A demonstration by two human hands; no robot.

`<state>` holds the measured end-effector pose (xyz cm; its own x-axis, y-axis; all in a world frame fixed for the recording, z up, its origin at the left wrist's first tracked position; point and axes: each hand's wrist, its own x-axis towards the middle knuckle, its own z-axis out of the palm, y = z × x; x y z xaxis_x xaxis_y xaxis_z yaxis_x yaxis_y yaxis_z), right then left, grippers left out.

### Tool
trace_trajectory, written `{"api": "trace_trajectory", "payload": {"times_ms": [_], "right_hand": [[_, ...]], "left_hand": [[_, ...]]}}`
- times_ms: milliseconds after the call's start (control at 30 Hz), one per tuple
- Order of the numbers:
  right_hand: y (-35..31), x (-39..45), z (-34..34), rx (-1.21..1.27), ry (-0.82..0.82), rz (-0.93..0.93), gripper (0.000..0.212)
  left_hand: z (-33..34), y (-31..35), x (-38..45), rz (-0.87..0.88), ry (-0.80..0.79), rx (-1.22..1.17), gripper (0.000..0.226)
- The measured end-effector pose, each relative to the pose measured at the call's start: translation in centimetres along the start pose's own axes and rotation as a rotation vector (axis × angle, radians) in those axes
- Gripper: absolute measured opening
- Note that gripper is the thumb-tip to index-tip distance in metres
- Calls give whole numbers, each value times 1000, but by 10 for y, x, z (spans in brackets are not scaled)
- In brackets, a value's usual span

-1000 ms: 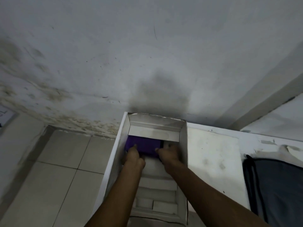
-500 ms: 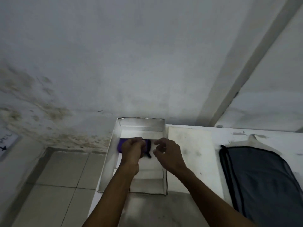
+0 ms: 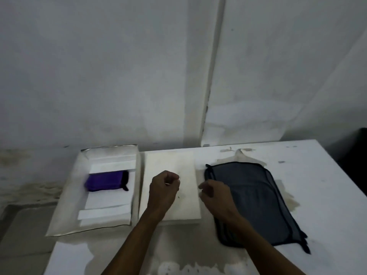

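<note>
A folded purple cloth (image 3: 105, 180) with a black edge lies inside an open white box (image 3: 67, 199), on white paper strips. My left hand (image 3: 162, 187) hovers to the right of the box, over a flat white board (image 3: 170, 161); its fingers are curled into a fist and hold nothing. My right hand (image 3: 214, 193) is at the left edge of a stack of dark grey cloths (image 3: 258, 195). Its fingers are loosely bent and blurred, and I see nothing in them.
Everything sits on a white, stained table (image 3: 317, 195) pushed against a white wall. The box overhangs the table's left edge above a tiled floor (image 3: 23, 231). A dark object (image 3: 357, 155) stands past the table's right end.
Both hands have let go of the purple cloth, left the box and moved right. The cloth stays in the box. The camera has swung right and back.
</note>
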<state>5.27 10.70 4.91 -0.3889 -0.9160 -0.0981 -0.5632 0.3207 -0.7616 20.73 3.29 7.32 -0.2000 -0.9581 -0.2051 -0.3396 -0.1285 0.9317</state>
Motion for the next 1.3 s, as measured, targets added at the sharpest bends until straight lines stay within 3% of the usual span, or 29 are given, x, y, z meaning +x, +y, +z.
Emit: {"api": "trace_trajectory", "payload": {"times_ms": [200,500,867,1067,1233,1300], "right_hand": [[70,-2,-59,-32,14,49,11],[160,19,-115,-107,-17,175,9],[205,85,-133,-147,-26,310,15],[223,137,-136,-210,-27,308,18],[238,172,-136,-329,-58,249,40],[243,183,-134,-373,-50,228,38]], "left_hand": [[73,-3,-10,-53,-110,56,12],[156,-24,0,-179,-142,120,16],[202,-34,59,-262,-128,236,21],[218,-35,109,-164,-96,407,16],[234,-44,147,12,-153,645,43],[239,-49,156,51,-197,735,50]]}}
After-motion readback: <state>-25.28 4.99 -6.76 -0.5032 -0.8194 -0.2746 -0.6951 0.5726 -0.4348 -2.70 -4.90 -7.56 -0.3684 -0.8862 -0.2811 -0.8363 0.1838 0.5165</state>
